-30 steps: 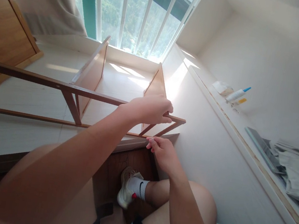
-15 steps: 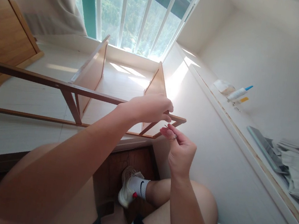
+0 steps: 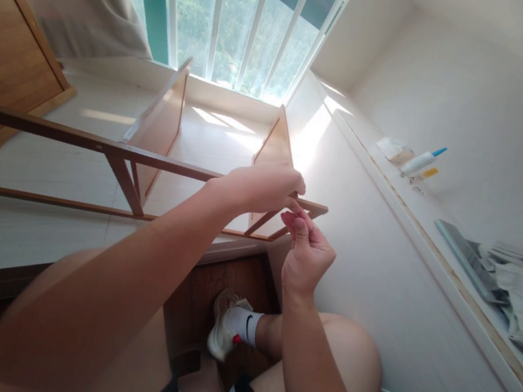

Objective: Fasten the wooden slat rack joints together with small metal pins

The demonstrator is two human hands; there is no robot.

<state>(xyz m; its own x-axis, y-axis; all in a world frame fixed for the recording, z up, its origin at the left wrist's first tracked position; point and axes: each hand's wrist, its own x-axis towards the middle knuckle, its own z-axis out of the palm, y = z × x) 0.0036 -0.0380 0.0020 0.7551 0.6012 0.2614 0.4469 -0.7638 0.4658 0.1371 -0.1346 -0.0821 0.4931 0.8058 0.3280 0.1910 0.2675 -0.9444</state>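
A brown wooden frame (image 3: 101, 147) of thin rails and two side panels stands on a white raised platform (image 3: 49, 171) in front of me. My left hand (image 3: 263, 186) is closed round the frame's top rail near its right corner. Just below that corner, my right hand (image 3: 306, 245) is raised with its fingers pinched together on something small that I cannot make out. Its fingertips almost touch my left hand.
A barred window (image 3: 239, 16) with a curtain is at the back. A wooden cabinet (image 3: 2, 52) stands at far left. The right-hand ledge (image 3: 431, 247) carries a blue-capped tube (image 3: 421, 160), a flat tablet-like slab (image 3: 465, 259) and folded cloth (image 3: 522, 294). My knees and a white-socked foot (image 3: 234, 329) are below.
My right hand has risen from below the frame's lower rail to the top corner beside my left hand. My left hand has kept its grip on the rail.
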